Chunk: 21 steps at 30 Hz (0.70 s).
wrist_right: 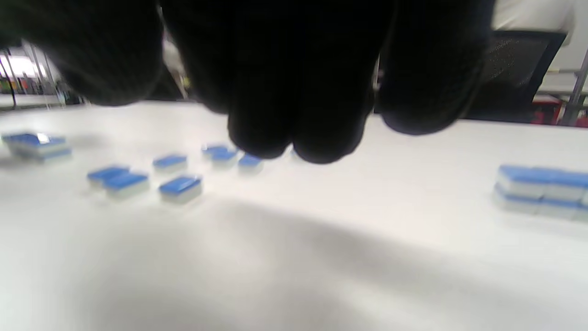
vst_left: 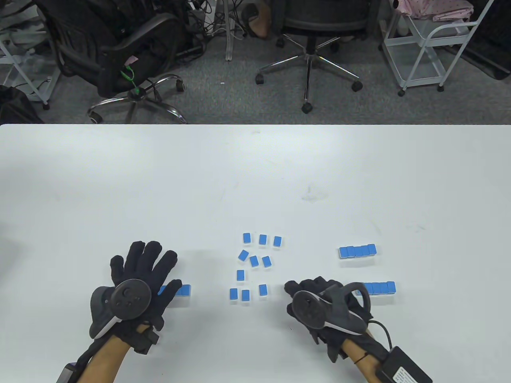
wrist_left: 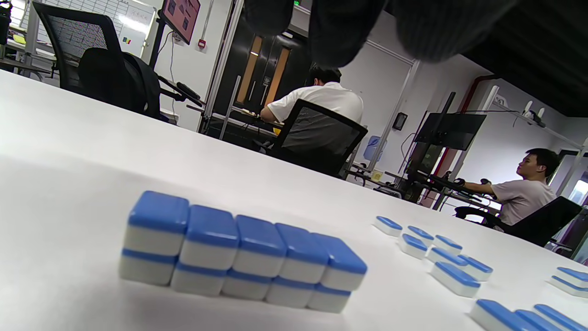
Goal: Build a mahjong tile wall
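Note:
My left hand (vst_left: 153,269) hovers flat with its fingers spread, holding nothing, over the left end of a two-layer blue-and-white tile wall (vst_left: 184,290). In the left wrist view that wall (wrist_left: 243,253) is five tiles long. Several loose mahjong tiles (vst_left: 253,265) lie blue side up in the middle of the white table (vst_left: 255,167). My right hand (vst_left: 309,288) has loosely curled fingers (wrist_right: 294,105) and holds nothing; it covers the left end of a near tile row (vst_left: 379,288). A second row (vst_left: 357,251) lies beyond it. The right wrist view is blurred.
Loose tiles (wrist_left: 432,248) also show in the left wrist view. Beyond the table's far edge stand office chairs (vst_left: 311,48) and a white cart (vst_left: 431,44). Two people sit at desks in the background (wrist_left: 321,105).

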Available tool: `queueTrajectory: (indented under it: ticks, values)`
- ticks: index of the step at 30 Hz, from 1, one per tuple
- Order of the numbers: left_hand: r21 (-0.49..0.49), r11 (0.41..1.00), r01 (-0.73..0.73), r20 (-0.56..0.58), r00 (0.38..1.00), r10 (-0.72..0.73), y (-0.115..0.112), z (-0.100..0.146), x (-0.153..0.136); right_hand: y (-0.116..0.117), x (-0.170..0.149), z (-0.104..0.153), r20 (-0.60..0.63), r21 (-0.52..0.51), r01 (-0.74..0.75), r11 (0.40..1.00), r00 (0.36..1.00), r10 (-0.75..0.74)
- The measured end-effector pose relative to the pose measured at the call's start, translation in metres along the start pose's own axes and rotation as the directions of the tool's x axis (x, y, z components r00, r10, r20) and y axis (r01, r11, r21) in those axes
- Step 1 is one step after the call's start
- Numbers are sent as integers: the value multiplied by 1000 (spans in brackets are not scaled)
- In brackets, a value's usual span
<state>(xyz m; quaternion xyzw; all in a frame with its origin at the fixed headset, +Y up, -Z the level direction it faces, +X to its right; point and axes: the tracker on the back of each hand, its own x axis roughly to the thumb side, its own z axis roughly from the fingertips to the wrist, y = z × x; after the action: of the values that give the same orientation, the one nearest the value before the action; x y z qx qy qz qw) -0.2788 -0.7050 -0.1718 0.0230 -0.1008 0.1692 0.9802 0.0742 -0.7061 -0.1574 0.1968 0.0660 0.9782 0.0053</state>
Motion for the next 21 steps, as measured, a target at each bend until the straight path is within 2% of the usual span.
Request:
queueTrajectory:
  ticks: [5, 8, 10, 16, 21]
  values:
    - [24, 1000, 11, 59, 998, -12, 4, 4, 7, 30, 36, -33, -64, 170, -120, 978, 989, 132]
    - [47, 998, 37, 96, 994, -42, 8, 6, 12, 41, 44, -49, -98, 159, -102, 982, 988, 119]
    - [50, 998, 22, 116, 993, -27, 8, 7, 15, 43, 47, -58, -110, 107, -146, 984, 981, 158]
    - [43, 998, 34, 140, 989, -40, 8, 7, 18, 42, 49, -59, -89, 36, -106, 994, 990, 109]
    - [22, 1000, 12, 136, 991, -15, 6, 6, 16, 39, 40, -56, -52, 83, 52, 995, 997, -48]
